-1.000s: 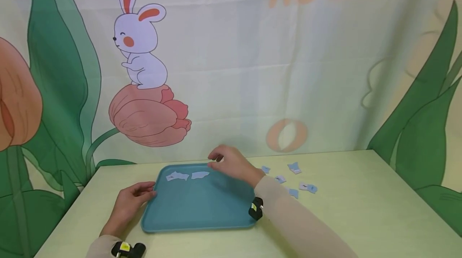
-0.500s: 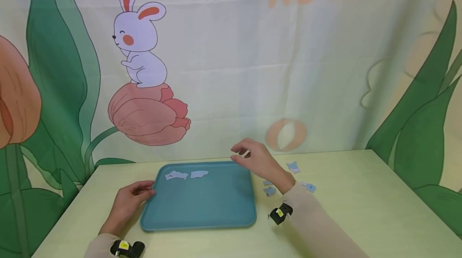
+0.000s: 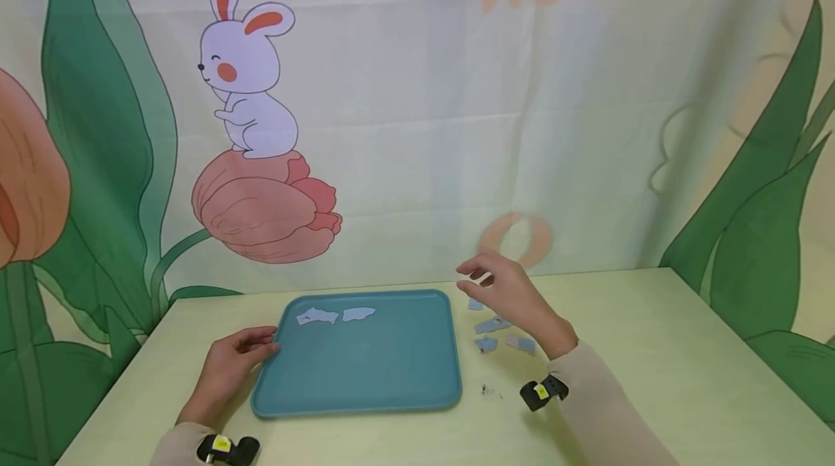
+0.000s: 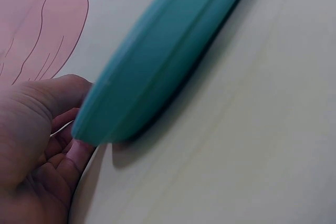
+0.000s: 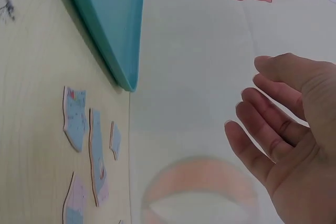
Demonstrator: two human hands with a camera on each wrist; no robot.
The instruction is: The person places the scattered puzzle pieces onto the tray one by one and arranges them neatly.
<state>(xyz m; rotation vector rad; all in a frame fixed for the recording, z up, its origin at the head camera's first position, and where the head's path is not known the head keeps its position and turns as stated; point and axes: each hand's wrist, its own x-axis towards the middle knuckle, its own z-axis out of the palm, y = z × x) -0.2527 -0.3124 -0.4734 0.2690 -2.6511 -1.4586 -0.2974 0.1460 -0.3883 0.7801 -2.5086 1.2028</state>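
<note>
Teal tray [image 3: 365,372] touches my loose left hand [image 3: 231,368] at nine o'clock; my released, empty right hand [image 3: 505,292], at two, seems choosing; next probably calls for lowering toward pieces [image 3: 485,345].

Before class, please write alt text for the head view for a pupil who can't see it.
A person's left hand touches a teal tray bearing pale, jagged pieces; the right hand hovers near loose pieces on the table. Behind, a backdrop shows a rabbit on a flower.

Your right arm [image 3: 607,404] reaches forward, the right hand [image 3: 505,288] raised with its thumb apart from 4 loosely curved fingers; your left hand [image 3: 226,370] sits lower, its fingers gently bent.
</note>
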